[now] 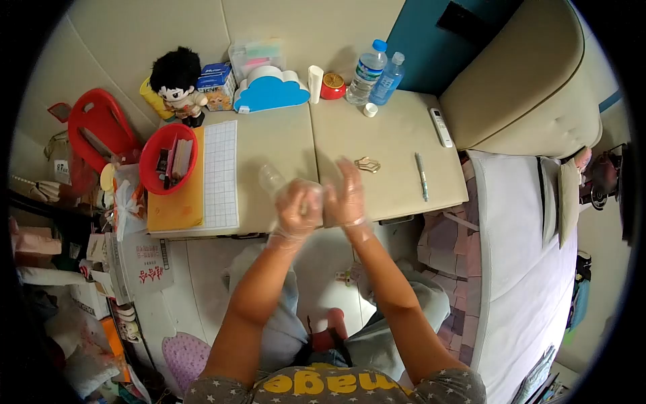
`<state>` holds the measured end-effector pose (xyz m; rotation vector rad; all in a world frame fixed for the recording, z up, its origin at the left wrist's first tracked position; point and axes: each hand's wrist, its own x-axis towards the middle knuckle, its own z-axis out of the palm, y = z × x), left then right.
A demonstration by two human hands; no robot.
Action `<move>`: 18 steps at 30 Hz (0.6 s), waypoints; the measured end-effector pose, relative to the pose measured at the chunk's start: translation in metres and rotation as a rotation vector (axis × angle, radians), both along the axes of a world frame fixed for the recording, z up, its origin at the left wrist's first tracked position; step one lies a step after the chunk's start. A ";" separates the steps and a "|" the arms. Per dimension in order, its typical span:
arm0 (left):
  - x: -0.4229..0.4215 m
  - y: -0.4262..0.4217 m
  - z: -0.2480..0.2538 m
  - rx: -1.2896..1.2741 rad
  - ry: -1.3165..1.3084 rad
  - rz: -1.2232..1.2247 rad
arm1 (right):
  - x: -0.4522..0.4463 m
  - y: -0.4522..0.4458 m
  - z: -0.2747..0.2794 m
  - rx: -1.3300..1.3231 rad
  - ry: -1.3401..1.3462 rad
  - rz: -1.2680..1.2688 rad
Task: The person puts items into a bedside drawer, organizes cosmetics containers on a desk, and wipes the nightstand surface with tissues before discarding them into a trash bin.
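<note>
Both my hands wear thin, clear plastic gloves above the near edge of the cream table [269, 145]. My left hand [300, 209] is closed around a clear plastic container [270, 178], which looks like a small bottle tilted to the upper left. Its outline is faint and partly hidden by my fingers. Close beside it, my right hand [346, 200] is open, fingers stretched upward and slightly blurred, with nothing visible in it. A gold hair clip [367, 165] lies just beyond the right fingers, and a pen [422, 177] rests farther right.
A water bottle [367, 73], a blue bottle [388, 79] and a white cap [370, 110] stand at the back. Left are a red bin [149, 183], gridded paper [221, 175] and a doll [178, 84]. A blue cloud-shaped box [272, 92] and a remote [441, 127] are also there.
</note>
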<state>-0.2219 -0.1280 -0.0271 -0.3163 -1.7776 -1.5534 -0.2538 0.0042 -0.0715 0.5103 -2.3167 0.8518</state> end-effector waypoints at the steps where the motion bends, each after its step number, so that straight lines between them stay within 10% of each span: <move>1: 0.004 -0.015 0.001 -0.012 0.128 0.053 | 0.007 -0.018 0.004 -0.052 -0.033 0.093; 10: -0.021 -0.082 -0.022 0.049 -0.301 0.316 | -0.002 -0.093 -0.005 -0.277 -0.494 0.186; 18: -0.028 -0.044 -0.042 -0.252 -0.475 -0.007 | 0.000 -0.003 -0.002 -0.259 -0.139 -0.165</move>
